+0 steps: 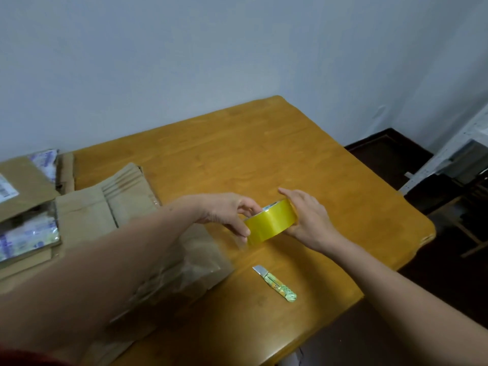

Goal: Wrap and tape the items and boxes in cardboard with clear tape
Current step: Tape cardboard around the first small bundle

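The left hand pinches the near-left rim of a yellowish roll of clear packing tape between thumb and fingertips, probably feeling for the loose end. The right hand clasps the opposite side, fingers laid over the far rim and thumb below, which steadies the roll so it can be turned or peeled. The roll is carried between both hands, over the middle of the orange-brown wooden table. Its broad curved band faces the person; its cardboard core opens up and away toward the wall, so its axis leans off vertical, away from the person. A small utility knife with a green patterned handle lies just nearer on the tabletop, blade pointing far-left, handy for cutting. Under the left forearm sits a brown cardboard bundle partly covered in clear film, with flat cardboard sheets stacked beyond it
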